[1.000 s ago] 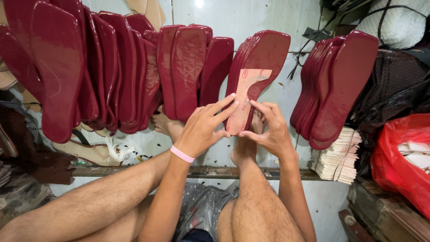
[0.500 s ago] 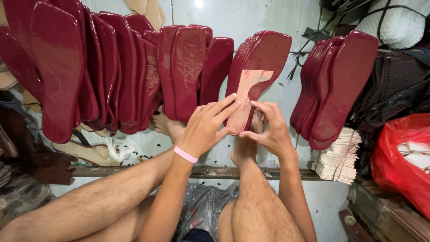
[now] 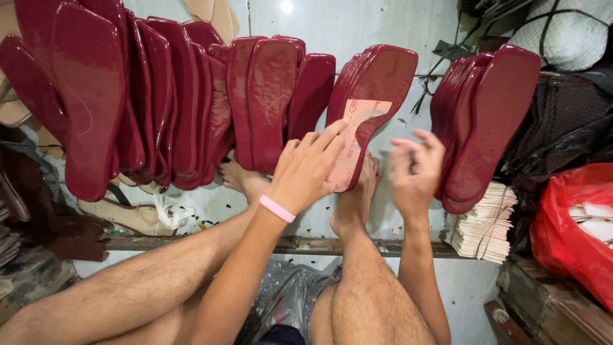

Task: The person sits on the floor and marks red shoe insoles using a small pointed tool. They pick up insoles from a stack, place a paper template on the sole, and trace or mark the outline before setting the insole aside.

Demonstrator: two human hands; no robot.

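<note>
Insole paper (image 3: 352,144), pale pink and shaped like a foot, is seen lying against the face of a dark red shoe sole (image 3: 383,83), directly under the fingertips of the left hand (image 3: 306,169). Nearest the camera, two bare legs are seen stretched forward, with grey shorts between them. A pink wristband (image 3: 277,208) is worn on the left wrist. The left hand is laid flat, its fingers extended and pressed on the lower half of the insole paper; nothing is gripped by it. The right hand (image 3: 414,171) is held just right of the paper, apart from it, blurred, its fingers spread and slightly curled, with nothing held. Two bare feet are seen just below and behind the fingers, resting on the pale floor beyond a wooden strip (image 3: 306,245).

To the right of the right hand's fingers, a bundle of pale paper pieces (image 3: 482,223) is stacked on edge, and beyond it a red plastic bag (image 3: 571,236) is noted. Above that bundle, a group of dark red soles (image 3: 491,121) is leaned against the wall. To the left of the left hand's fingers, further dark red soles (image 3: 268,96) are stood upright, and a larger row (image 3: 108,96) is ranged at far left. A tan sandal piece (image 3: 131,217) lies on the floor beneath that row.
</note>
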